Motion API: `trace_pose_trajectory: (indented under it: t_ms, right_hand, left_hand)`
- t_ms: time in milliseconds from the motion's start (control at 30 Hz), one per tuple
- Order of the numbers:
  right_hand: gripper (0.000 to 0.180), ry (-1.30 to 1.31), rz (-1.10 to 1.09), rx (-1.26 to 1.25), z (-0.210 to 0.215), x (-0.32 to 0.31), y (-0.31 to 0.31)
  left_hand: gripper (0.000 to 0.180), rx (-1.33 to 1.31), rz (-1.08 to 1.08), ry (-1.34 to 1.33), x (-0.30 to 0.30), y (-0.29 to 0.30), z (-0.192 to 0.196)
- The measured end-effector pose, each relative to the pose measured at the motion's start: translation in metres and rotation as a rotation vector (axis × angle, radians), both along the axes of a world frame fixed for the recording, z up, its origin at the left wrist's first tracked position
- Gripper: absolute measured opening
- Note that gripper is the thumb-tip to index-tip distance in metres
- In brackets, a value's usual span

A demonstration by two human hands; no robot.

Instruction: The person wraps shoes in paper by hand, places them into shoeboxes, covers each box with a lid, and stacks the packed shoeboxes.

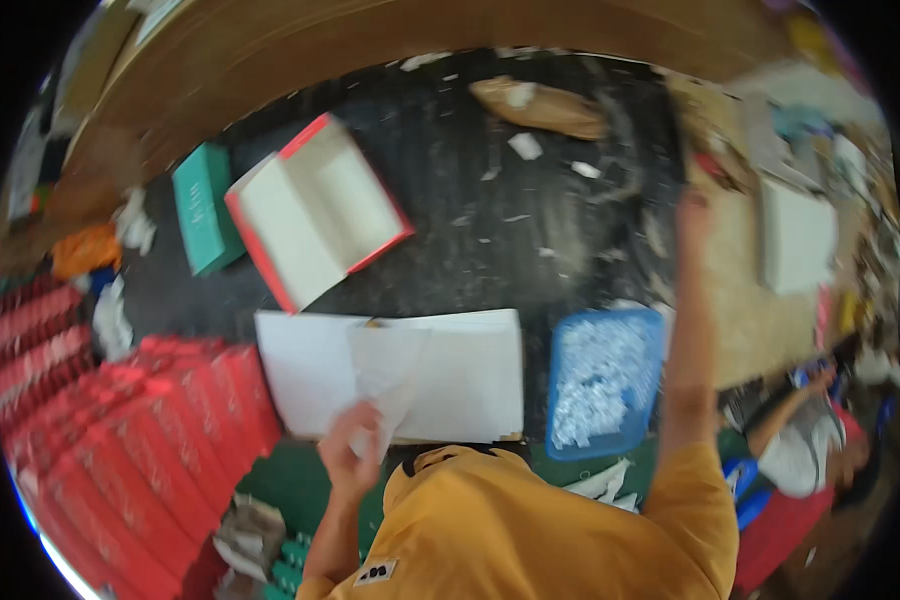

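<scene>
My left hand (350, 452) pinches the lower end of a thin, translucent sheet (395, 372), whose upper part hangs over the white papers. Beneath it, white paper (465, 380) lies spread at the near edge of the black table. My right arm reaches far forward past the table's right edge. At its end my right hand (694, 212) is small and blurred, so its fingers and anything in them cannot be made out. Beside that forearm, a blue plastic basket (553, 390) holds many small, clear and whitish pieces.
Past the papers sits an open red box with white insides (350, 205), next to a closed teal box (207, 210). Stacked red boxes (150, 430) fill the left. A crumpled brown paper piece (545, 108) lies at the back. Another person (810, 440) is at the lower right.
</scene>
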State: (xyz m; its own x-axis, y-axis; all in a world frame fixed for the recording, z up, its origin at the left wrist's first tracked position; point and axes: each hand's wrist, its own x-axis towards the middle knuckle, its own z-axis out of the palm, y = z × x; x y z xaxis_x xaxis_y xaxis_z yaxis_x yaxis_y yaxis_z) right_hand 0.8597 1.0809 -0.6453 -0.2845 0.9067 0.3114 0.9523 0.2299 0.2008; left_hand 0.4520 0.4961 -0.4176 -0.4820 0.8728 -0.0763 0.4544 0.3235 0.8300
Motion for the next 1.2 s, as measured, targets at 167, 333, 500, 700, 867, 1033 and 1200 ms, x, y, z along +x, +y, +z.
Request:
trace_pose_trajectory:
  t_ms: [167, 333, 500, 700, 867, 1033, 1200]
  right_hand:
    - [0.035, 0.565, 0.004, -0.476, 0.034, 0.075, 0.225]
    - [0.057, 1.536, -0.151, -0.650, -0.003, 0.023, 0.142]
    - [0.048, 1.737, -0.157, -0.365, 0.130, -0.036, -0.072]
    - [0.048, 1.857, -0.271, -1.277, 0.114, -0.039, -0.322]
    - [0.055, 1.552, -0.058, -1.684, 0.174, -0.185, -0.493]
    - [0.067, 0.578, 0.354, -1.275, 0.156, -0.328, -0.597]
    - [0.093, 0.770, 0.370, -1.399, 0.106, -0.350, -0.630]
  left_hand:
    - [0.048, -0.364, 0.721, -0.143, -0.059, -0.050, -0.098]
    - [0.089, -0.835, 0.400, -0.292, -0.038, -0.053, -0.134]
    - [0.086, -0.877, 0.454, -0.057, -0.003, -0.035, -0.127]
    - [0.073, -0.560, 0.486, -0.379, 0.005, -0.046, -0.125]
    - [0.061, -0.170, 0.529, -0.777, -0.021, -0.095, -0.122]
    - [0.069, -0.174, 0.667, -0.795, -0.031, -0.141, -0.132]
    - [0.076, 0.013, 0.819, -0.819, -0.023, -0.141, -0.137]
